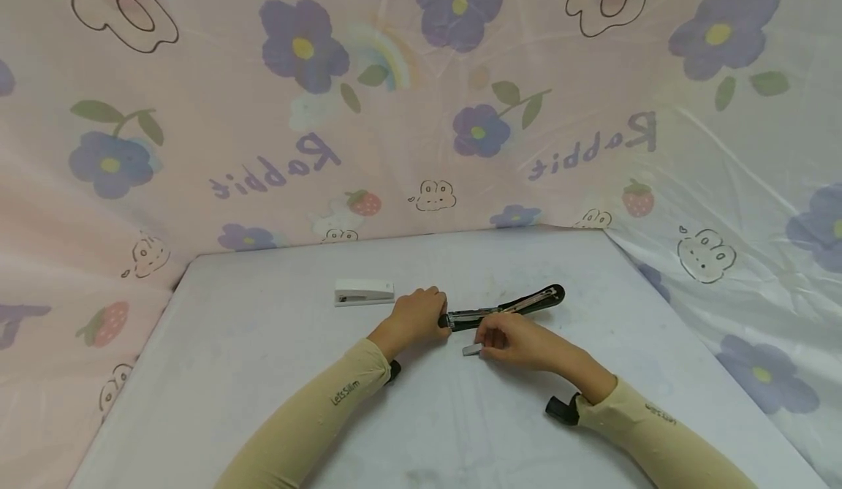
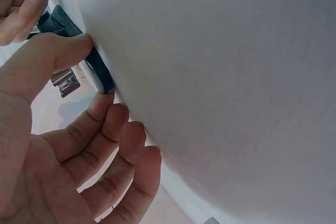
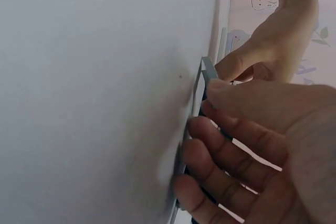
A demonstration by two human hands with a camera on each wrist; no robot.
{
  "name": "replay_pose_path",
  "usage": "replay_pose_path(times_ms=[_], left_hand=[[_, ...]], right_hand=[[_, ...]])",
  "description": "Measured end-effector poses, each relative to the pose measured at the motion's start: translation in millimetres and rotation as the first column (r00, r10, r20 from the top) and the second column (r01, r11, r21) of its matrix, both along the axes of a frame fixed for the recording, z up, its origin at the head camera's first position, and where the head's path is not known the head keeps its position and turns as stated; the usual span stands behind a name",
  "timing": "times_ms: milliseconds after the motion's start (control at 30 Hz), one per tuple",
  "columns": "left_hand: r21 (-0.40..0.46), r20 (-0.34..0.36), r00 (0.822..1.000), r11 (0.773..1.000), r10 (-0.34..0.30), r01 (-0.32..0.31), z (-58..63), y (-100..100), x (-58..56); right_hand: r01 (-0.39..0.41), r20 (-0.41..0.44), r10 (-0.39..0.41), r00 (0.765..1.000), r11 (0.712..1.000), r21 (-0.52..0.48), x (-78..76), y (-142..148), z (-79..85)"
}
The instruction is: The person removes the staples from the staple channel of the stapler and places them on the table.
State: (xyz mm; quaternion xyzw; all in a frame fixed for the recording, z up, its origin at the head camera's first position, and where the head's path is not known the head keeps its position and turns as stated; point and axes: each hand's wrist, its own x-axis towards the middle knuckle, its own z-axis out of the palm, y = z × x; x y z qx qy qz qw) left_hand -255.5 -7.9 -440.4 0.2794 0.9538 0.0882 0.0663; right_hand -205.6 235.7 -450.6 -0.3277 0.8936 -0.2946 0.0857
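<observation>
On tbl, well off edges: L grip pinches blk stapler, R grip gray strip; gap btwn.

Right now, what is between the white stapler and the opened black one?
The left hand: in the head view it lies between the white stapler and the black stapler, pinching the black one's end.

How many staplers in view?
2: a black stapler, opened out, gripped at one end by the left hand; a white stapler on the table, left of that hand.
</observation>
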Motion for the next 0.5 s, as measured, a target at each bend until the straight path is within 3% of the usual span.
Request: replay_pose_path(times_ms=[500], left_hand=[[-0.009, -0.007, 1.0, 1.0, 0.013, -0.013, -0.7, -0.1, 1.9]], right_hand=[[0.003, 0.011, -0.003, 1.0, 1.0, 0.021, 0.0, -0.3, 0.4]])
